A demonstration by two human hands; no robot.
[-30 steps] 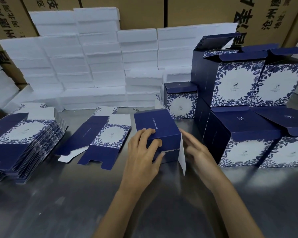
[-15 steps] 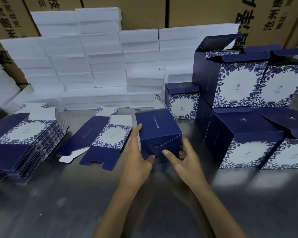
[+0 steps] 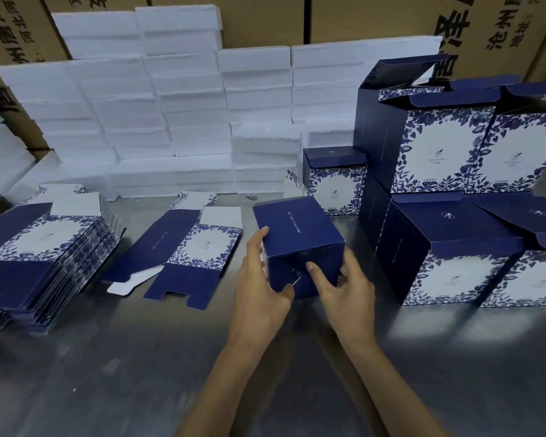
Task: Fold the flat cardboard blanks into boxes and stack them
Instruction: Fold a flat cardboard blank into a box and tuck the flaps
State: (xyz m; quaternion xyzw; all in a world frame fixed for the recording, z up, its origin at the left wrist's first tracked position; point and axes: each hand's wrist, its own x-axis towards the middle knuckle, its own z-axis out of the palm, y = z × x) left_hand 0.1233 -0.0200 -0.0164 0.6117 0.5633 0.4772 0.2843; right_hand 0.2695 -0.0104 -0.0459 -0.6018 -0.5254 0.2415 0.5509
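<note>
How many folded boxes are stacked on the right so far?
5 visible: a small one at the back, two on the table, and two on top. More may be hidden behind or off-frame.

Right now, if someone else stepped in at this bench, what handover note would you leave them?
Left hand grips the left side of the half-folded box, thumb under its near face. Right hand holds the right side, index finger pressing the near-end flaps in.
The box lies on its side on the metal table.
Done: folded boxes stacked at right, lids still open.
Left: close this end, stack the box, then fold the single blank and the pile of blanks at left.
</note>
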